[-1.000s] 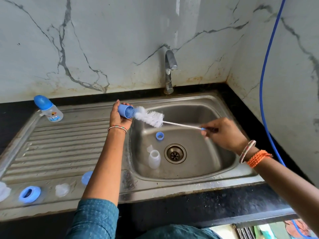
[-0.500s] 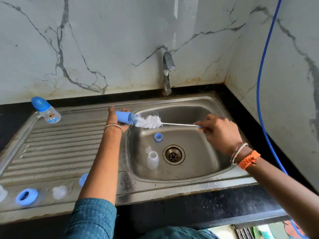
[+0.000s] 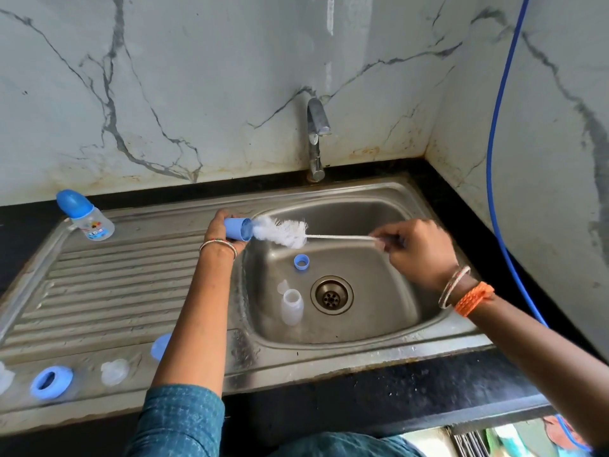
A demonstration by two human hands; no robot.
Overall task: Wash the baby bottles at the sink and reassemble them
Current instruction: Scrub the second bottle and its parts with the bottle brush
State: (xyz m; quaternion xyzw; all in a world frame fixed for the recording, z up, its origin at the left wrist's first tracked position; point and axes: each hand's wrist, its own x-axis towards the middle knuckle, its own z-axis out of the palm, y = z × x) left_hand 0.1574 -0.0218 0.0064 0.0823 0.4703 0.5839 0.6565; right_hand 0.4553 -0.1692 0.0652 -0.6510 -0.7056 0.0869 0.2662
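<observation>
My left hand (image 3: pixel 220 233) grips a blue bottle cap (image 3: pixel 238 228) on its side over the sink's left rim, its mouth facing right. My right hand (image 3: pixel 416 250) pinches the thin handle of a white bottle brush (image 3: pixel 283 231), whose bristle tip sits at the cap's mouth. In the sink basin (image 3: pixel 379 278) lie an open clear bottle (image 3: pixel 292 306), a blue screw ring (image 3: pixel 301 261) and a small clear piece (image 3: pixel 282 286). An assembled bottle with a blue cap (image 3: pixel 85 215) stands at the drainboard's far left corner.
On the drainboard's near edge lie a blue ring (image 3: pixel 51 381), a clear teat (image 3: pixel 114 372), a blue part (image 3: pixel 160 346) partly behind my left arm, and a clear piece (image 3: pixel 5 377) at the frame edge. The tap (image 3: pixel 317 140) is shut off. A blue hose (image 3: pixel 497 159) hangs down the right wall.
The brush tip has slid a little out of the cap, after being pushed deeper half a second ago. My right hand has drawn back to the right; the left hand keeps the cap steady.
</observation>
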